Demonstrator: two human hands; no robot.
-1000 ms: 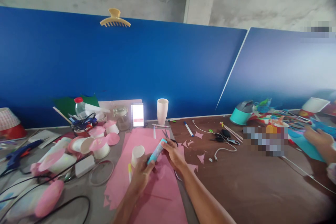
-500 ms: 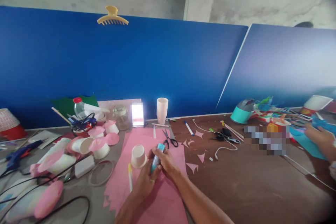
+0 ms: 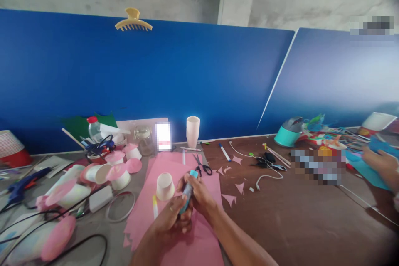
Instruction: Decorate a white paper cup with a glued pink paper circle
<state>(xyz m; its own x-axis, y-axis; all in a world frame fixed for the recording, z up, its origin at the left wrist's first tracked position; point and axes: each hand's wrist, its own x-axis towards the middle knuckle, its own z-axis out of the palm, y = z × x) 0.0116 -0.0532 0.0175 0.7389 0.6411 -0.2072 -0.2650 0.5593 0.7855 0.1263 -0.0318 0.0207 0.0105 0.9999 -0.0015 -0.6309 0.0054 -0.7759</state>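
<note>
Both hands close on the blue tube (image 3: 188, 192), its axis one to seven o'clock over pink paper (image 3: 204, 239): left hand (image 3: 173, 213) lower, right hand (image 3: 201, 195) upper; white cup (image 3: 165, 187) at nine.

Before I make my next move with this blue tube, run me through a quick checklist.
1. Left hand and right hand both on the blue tube: ok.
2. Tube's cap secured: cannot tell, fingers cover part.
3. Scissors closed: not ok, blades parted.
4. White cup out of both hands: ok.
5. Pink paper free of loose items: not ok, cup and yellow-ended marker lie there.
</note>
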